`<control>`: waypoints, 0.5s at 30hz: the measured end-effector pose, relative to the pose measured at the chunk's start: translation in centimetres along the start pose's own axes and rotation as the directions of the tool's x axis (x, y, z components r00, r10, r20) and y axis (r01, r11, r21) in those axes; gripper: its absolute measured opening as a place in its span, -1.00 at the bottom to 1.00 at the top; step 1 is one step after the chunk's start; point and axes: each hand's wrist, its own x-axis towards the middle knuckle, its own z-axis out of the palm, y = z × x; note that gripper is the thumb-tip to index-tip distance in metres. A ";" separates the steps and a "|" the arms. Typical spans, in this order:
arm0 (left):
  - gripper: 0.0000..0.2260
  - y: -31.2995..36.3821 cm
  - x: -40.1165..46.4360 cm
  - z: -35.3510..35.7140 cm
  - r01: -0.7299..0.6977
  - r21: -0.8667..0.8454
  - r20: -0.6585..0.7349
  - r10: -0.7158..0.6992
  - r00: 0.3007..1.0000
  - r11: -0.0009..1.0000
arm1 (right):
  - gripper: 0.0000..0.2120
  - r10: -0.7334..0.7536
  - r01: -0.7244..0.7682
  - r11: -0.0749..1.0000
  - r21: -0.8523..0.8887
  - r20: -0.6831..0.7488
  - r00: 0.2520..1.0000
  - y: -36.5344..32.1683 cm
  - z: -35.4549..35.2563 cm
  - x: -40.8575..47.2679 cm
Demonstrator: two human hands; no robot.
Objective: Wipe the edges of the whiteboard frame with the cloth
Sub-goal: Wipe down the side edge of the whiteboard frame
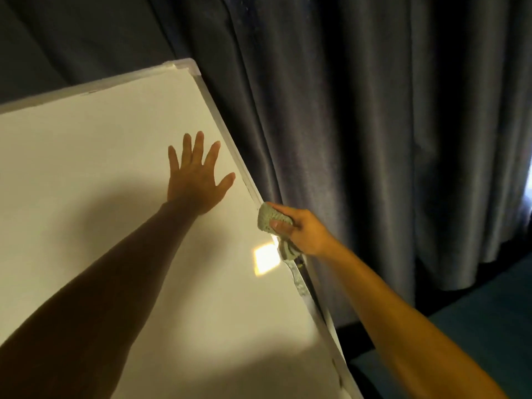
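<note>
Nearest, at four o'clock, the right hand [302, 228] grips the bunched cloth [272, 218], pressing it against the right edge of the whiteboard frame [300, 286]. The cloth looks soft and light, likely to fold easily over the thin, stiff rail, so pinching it around the edge should work best. Farther, toward eleven o'clock, the left hand [195, 177] lies flat, fingers spread, on the whiteboard [86, 168]. A dark curtain [374, 125] hangs beyond.

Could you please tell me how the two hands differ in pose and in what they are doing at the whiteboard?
The left hand lies flat with fingers spread; the right hand curls around the cloth. The left hand rests on the whiteboard surface; the right hand holds the cloth at the frame. Both are bare.
</note>
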 end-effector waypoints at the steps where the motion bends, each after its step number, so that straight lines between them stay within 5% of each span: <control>1: -0.17 0.4 -0.1 0.0 0.013 -0.006 0.001 -0.013 1.000 1.000 | -0.57 0.004 -0.004 1.000 0.006 0.010 1.000 0.0 -0.4 -0.2; 5: -0.21 4.0 -1.7 0.6 0.058 -0.025 -0.080 -0.060 0.995 0.998 | -0.60 0.009 -0.006 0.991 0.137 -0.024 1.000 -0.6 -2.0 0.3; 10: -0.33 8.4 -4.7 3.8 -0.064 -0.020 -0.089 0.062 0.994 0.998 | -0.62 0.042 0.090 0.913 0.399 -0.311 0.950 1.7 -5.2 -0.8; 15: -0.37 9.9 -4.1 4.8 -0.032 0.002 -0.080 0.032 0.996 0.999 | -0.71 0.187 -0.116 0.906 0.408 -0.138 0.973 6.8 -3.3 -3.3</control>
